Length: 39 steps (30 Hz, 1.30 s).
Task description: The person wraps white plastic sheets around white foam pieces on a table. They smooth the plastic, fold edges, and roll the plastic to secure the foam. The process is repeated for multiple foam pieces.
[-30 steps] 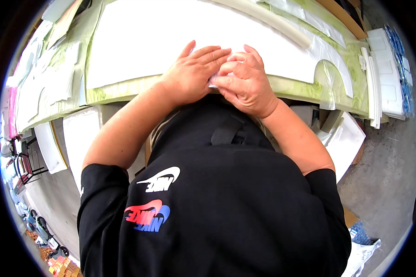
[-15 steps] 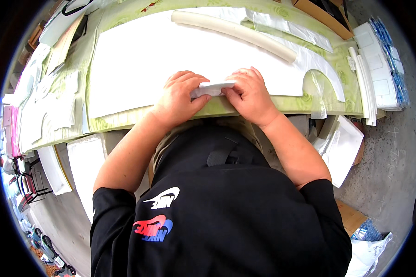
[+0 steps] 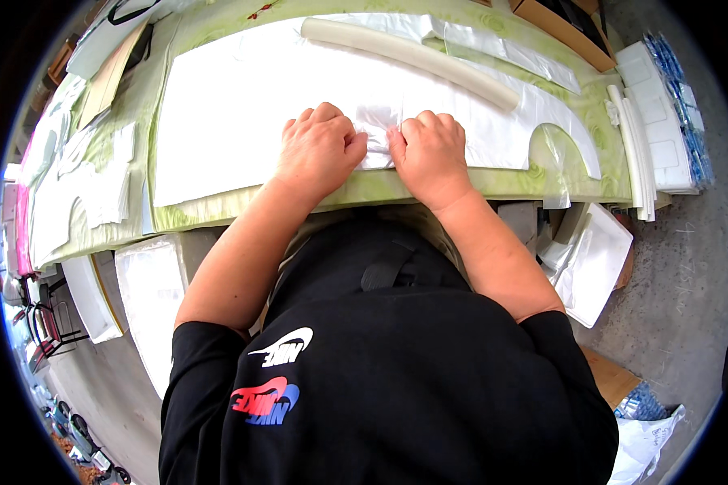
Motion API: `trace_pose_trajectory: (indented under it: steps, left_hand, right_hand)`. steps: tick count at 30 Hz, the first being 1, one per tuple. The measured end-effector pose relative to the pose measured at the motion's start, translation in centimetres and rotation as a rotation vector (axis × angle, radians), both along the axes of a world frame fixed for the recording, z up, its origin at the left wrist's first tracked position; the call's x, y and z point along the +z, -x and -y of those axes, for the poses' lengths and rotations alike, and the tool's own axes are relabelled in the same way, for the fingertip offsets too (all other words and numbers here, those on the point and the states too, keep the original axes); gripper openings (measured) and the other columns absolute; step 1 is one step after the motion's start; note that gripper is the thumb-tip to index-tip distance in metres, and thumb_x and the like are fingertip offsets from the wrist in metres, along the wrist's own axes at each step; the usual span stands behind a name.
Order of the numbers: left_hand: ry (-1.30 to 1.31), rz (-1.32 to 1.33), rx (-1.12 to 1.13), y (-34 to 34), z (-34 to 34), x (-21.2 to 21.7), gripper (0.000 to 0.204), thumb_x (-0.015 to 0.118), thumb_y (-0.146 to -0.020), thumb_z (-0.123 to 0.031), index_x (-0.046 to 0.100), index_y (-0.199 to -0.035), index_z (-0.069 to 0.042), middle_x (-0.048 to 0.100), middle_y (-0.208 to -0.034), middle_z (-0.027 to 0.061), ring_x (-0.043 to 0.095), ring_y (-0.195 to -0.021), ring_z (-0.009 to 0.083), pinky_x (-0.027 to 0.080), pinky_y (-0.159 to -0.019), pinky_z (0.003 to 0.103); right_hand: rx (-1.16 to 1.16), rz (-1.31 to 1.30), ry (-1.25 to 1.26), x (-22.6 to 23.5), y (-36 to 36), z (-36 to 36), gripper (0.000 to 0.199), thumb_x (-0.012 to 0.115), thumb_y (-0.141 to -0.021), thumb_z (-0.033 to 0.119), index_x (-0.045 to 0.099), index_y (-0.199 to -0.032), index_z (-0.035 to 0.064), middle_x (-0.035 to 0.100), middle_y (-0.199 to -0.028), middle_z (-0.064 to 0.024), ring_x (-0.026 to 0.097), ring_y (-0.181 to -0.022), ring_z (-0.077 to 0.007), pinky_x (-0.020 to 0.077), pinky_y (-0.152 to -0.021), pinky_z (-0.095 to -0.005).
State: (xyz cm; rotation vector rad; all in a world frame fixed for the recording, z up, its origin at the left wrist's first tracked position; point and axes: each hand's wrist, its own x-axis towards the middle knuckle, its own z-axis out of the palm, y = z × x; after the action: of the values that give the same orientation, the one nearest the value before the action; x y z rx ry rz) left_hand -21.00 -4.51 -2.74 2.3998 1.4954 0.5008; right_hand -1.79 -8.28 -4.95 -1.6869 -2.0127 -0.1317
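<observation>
A wide, glossy white plastic sheet [image 3: 243, 121] lies across the green patterned table. Close to the near edge, its material is bunched and creased between my two hands. My left hand [image 3: 319, 149] is closed on the left side of the creased part, thumb pointing inward. Opposite it, my right hand [image 3: 430, 153] has its fingers curled down and is closed on the right side of the same part. Both fists press low against the sheet, and the fingertips are hidden beneath them. Beyond the hands, a long cream-coloured tube [image 3: 412, 61] rests slantwise on the sheet.
Cut white pieces [image 3: 109, 178] lie on the left of the green tablecloth [image 3: 380, 187]. Thin white rolls [image 3: 632, 149] lean at the table's right end. A cardboard box [image 3: 562, 32] stands at the far right. White bins [image 3: 594, 267] stand below the near edge.
A folded white edge was held up between my hands. Now both hands have turned knuckles-up and pressed down, and the white material lies creased on the table between them.
</observation>
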Motion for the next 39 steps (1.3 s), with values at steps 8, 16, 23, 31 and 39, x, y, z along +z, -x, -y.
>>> trace_pose_trajectory:
  steps: [8,16,23,31,39]
  left_hand:
    - [-0.245,-0.088,-0.192,-0.3,0.1,-1.1,0.059,0.057,-0.094,-0.027,0.048,-0.152,-0.023,0.041,-0.16,0.0076,0.032,-0.151,0.031,0.024,-0.122,0.054]
    - [-0.16,0.051,-0.175,0.3,1.4,-0.5,0.059,0.059,-0.093,-0.027,0.05,-0.15,-0.015,0.044,-0.158,0.0126,0.036,-0.149,0.0339,0.024,-0.123,0.052]
    - [0.8,0.862,-0.126,6.8,10.6,-2.1,0.033,0.061,-0.103,-0.013,0.061,-0.134,-0.001,0.065,-0.131,0.013,0.064,-0.115,0.0193,0.051,-0.1,0.033]
    - [1.251,1.53,0.326,6.3,11.1,-4.5,0.039,0.058,-0.106,-0.024,0.057,-0.135,0.001,0.067,-0.128,0.0143,0.067,-0.113,0.0239,0.052,-0.101,0.04]
    - [0.995,1.469,0.312,6.6,11.6,-1.7,0.027,0.059,-0.106,-0.018,0.061,-0.128,-0.002,0.069,-0.115,0.0062,0.065,-0.106,0.0154,0.052,-0.095,0.032]
  right_hand:
    - [-0.019,-0.178,0.002,-0.1,-0.1,0.1,0.028,0.072,-0.083,0.029,0.07,-0.103,0.0089,0.063,-0.095,-0.0088,0.058,-0.095,-0.0313,0.0432,-0.091,-0.0458]
    - [-0.044,0.013,0.209,1.7,-0.4,-0.7,0.061,0.07,-0.079,0.035,0.065,-0.137,0.0195,0.063,-0.105,-0.0099,0.06,-0.1,-0.0316,0.0445,-0.094,-0.0458]
    - [-0.016,0.002,0.308,2.4,-0.3,-0.8,0.058,0.068,-0.078,0.037,0.067,-0.133,0.0168,0.063,-0.107,-0.0118,0.059,-0.108,-0.0334,0.0427,-0.097,-0.0461]
    - [0.47,-0.138,0.271,3.7,5.6,5.6,0.052,0.073,-0.079,0.032,0.067,-0.125,0.0101,0.061,-0.11,-0.0131,0.057,-0.107,-0.0334,0.0419,-0.098,-0.0457]
    - [0.435,-1.129,0.692,3.3,6.8,4.3,0.036,0.07,-0.092,0.004,0.061,-0.127,0.0071,0.054,-0.088,0.0026,0.048,-0.075,-0.0061,0.0449,-0.068,-0.0224]
